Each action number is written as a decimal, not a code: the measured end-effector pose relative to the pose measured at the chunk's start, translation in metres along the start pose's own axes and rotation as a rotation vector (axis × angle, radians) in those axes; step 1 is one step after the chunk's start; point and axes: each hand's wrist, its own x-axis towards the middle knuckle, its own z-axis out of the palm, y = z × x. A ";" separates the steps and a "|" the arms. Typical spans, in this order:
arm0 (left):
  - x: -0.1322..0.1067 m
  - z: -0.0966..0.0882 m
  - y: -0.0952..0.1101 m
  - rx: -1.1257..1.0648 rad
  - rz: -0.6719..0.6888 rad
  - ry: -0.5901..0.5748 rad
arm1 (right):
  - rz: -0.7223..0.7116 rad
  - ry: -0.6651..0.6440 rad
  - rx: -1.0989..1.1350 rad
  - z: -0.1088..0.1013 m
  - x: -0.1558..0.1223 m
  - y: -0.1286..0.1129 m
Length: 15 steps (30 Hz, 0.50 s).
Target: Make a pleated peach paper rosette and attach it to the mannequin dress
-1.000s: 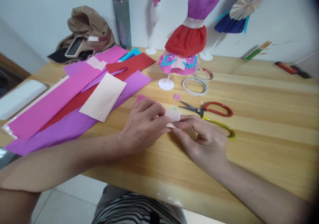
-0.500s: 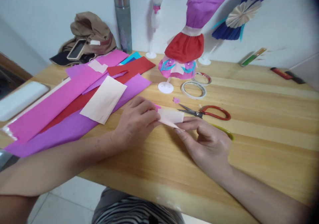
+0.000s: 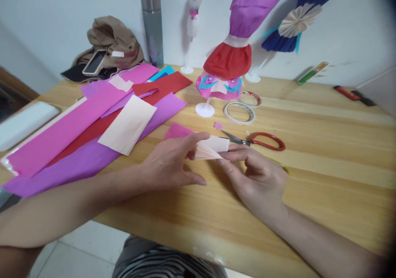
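Note:
My left hand [image 3: 173, 162] and my right hand [image 3: 256, 177] meet over the wooden table [image 3: 324, 158] and both pinch a small pale pink pleated paper piece [image 3: 213, 147]. The left fingers gather its gathered, fanned end; the right thumb and forefinger hold the flat end. A small pink paper scrap [image 3: 176, 130] lies just behind my left hand. Red-handled scissors [image 3: 260, 141] lie just beyond my right hand, blades pointing left.
Long pink, red and purple crepe paper sheets [image 3: 77, 133] with a pale rectangle on top cover the left. Behind stand dress forms in paper dresses [image 3: 230, 59], tape rolls [image 3: 239, 112], a steel flask [image 3: 151, 22], a brown bag with a phone [image 3: 108, 47], and a white case [image 3: 24, 121].
The pale piece has gone from flat to gathered into pleats at its left end. My left hand shifted and uncovered the pink scrap. The view tilted slightly up.

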 end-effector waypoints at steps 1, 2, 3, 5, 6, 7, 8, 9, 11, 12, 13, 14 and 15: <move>0.000 0.002 0.000 -0.042 -0.016 0.006 | -0.002 -0.003 -0.004 0.000 0.000 -0.001; 0.001 0.005 0.000 -0.084 -0.031 0.017 | -0.005 -0.005 -0.009 0.000 0.000 -0.002; 0.001 0.008 0.001 -0.127 -0.044 0.036 | -0.006 -0.008 -0.013 0.001 0.000 -0.003; 0.001 0.015 0.001 -0.208 -0.080 0.094 | 0.003 -0.012 -0.010 0.001 -0.001 -0.003; 0.001 0.018 0.001 -0.247 -0.097 0.135 | 0.016 -0.014 -0.002 0.001 -0.001 -0.003; 0.001 0.021 0.002 -0.288 -0.112 0.173 | 0.032 -0.016 0.012 0.002 -0.002 -0.003; 0.001 0.023 0.003 -0.329 -0.126 0.205 | 0.051 -0.015 0.028 0.002 -0.002 -0.002; 0.000 0.024 0.004 -0.370 -0.139 0.229 | 0.071 -0.014 0.044 0.002 -0.003 -0.002; 0.000 0.025 0.006 -0.452 -0.165 0.259 | 0.107 -0.006 0.066 0.003 -0.004 -0.001; 0.000 0.025 0.007 -0.498 -0.182 0.265 | 0.123 0.001 0.072 0.003 -0.004 -0.001; 0.001 0.026 0.007 -0.546 -0.199 0.266 | 0.137 0.007 0.076 0.003 -0.004 -0.001; 0.001 0.026 0.007 -0.598 -0.217 0.266 | 0.148 0.011 0.079 0.004 -0.004 0.000; 0.002 0.027 0.007 -0.648 -0.236 0.262 | 0.156 0.015 0.081 0.004 -0.004 0.000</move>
